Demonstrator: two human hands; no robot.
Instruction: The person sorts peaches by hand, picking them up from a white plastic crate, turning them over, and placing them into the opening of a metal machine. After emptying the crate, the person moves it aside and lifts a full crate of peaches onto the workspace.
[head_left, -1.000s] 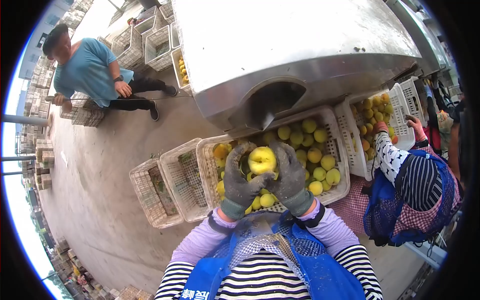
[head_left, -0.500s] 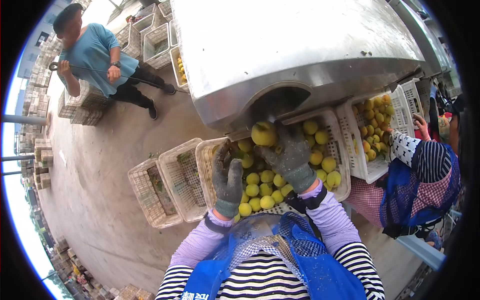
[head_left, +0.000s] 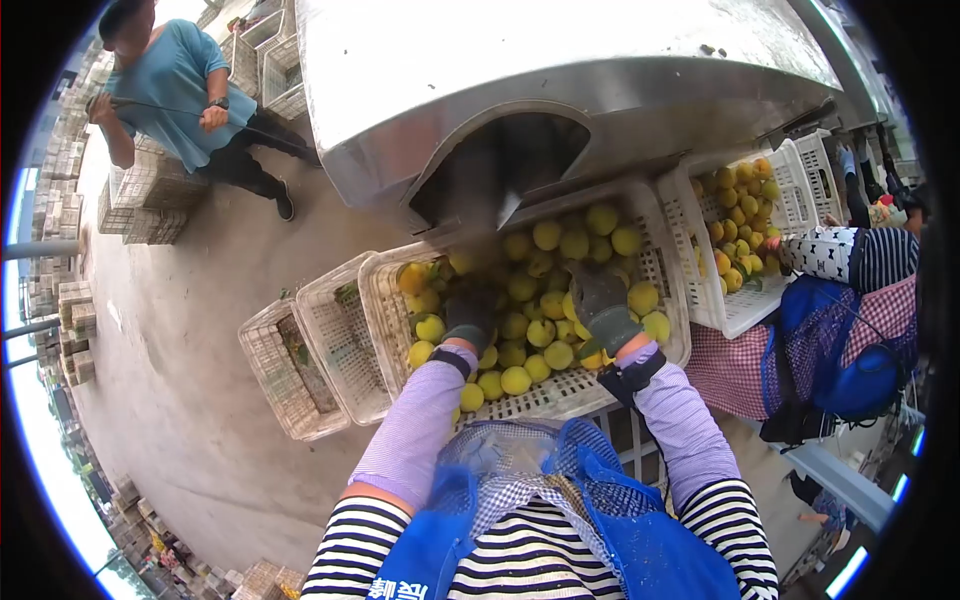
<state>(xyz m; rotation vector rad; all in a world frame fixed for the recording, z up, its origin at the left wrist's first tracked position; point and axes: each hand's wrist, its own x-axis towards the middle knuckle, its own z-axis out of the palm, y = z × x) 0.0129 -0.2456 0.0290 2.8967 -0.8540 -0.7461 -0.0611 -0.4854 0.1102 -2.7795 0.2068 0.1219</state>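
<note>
Both my hands, in dark grey gloves, are down among the yellow peaches [head_left: 537, 333] in a white plastic crate [head_left: 388, 345]. My left hand [head_left: 470, 312] is over the crate's left half, dark and blurred, with its fingers hidden. Toward the right side, my right hand [head_left: 603, 305] reaches in with its back up and its fingertips out of sight among the fruit. I cannot make out whether either hand grips a peach. A few green leaves lie between the peaches.
A metal machine with a dark chute opening [head_left: 500, 165] stands just beyond the crate. Two more white crates [head_left: 345, 345] sit at the left. On the right, a co-worker's patterned sleeve [head_left: 822, 250] reaches to another peach crate [head_left: 735, 315]. A person in a blue shirt [head_left: 180, 85] holds a rod.
Both hands have dropped from near the chute into the crate. The large peach by my right hand is no longer distinguishable there. My view has shifted, and the crate now shows more peaches.
</note>
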